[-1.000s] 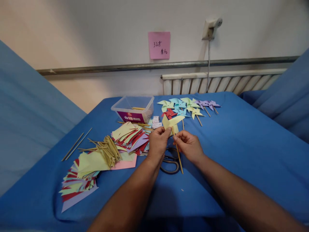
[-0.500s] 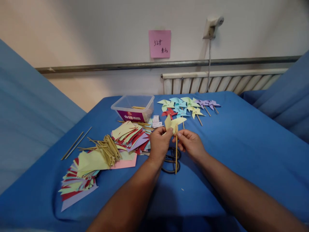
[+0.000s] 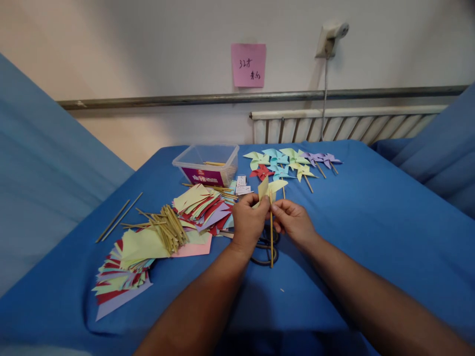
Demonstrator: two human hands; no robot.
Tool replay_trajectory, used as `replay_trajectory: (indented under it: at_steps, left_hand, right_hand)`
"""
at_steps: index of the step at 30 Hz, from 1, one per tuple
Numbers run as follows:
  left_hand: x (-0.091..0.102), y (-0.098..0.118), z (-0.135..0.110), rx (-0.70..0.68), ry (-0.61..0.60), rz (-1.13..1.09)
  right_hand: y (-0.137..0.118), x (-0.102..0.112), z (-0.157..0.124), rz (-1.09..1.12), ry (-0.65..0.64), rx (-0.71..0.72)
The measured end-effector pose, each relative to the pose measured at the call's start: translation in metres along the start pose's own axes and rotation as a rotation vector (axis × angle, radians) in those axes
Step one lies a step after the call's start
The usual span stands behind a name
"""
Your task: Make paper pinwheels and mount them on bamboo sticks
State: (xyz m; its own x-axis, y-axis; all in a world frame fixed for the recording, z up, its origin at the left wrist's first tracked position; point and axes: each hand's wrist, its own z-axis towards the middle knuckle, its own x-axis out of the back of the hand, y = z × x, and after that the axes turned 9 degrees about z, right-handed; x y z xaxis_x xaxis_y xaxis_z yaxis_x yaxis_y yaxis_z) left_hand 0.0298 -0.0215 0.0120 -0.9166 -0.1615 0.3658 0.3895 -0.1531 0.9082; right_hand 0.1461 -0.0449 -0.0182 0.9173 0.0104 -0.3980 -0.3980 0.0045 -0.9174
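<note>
My left hand (image 3: 249,221) pinches the folded blades of a yellow paper pinwheel (image 3: 270,187) above the blue cloth. My right hand (image 3: 294,221) grips the thin wooden stick (image 3: 271,242) just below the paper; the stick hangs almost straight down. Under both hands lie black-handled scissors (image 3: 264,249), partly hidden. Finished pinwheels (image 3: 289,163) in green, blue, red, yellow and purple lie in a group beyond my hands.
A clear plastic box (image 3: 206,165) stands at the back left. Piles of cut coloured paper (image 3: 202,208) and a second pile (image 3: 122,269) lie left, with a bundle of sticks (image 3: 168,228) and two loose sticks (image 3: 118,217). A radiator and a pink note are on the wall.
The stick has swung from a slant to nearly upright. My hands have closed in on the pinwheel's centre, and the paper blades have turned slightly.
</note>
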Motion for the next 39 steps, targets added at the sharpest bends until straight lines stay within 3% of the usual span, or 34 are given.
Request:
replay_trajectory:
  at_steps: [39]
  left_hand:
    - [0.0026, 0.0071, -0.0026, 0.015, 0.018, 0.085]
  right_hand:
    - [0.0001, -0.0013, -0.0012, 0.008, 0.003, 0.002]
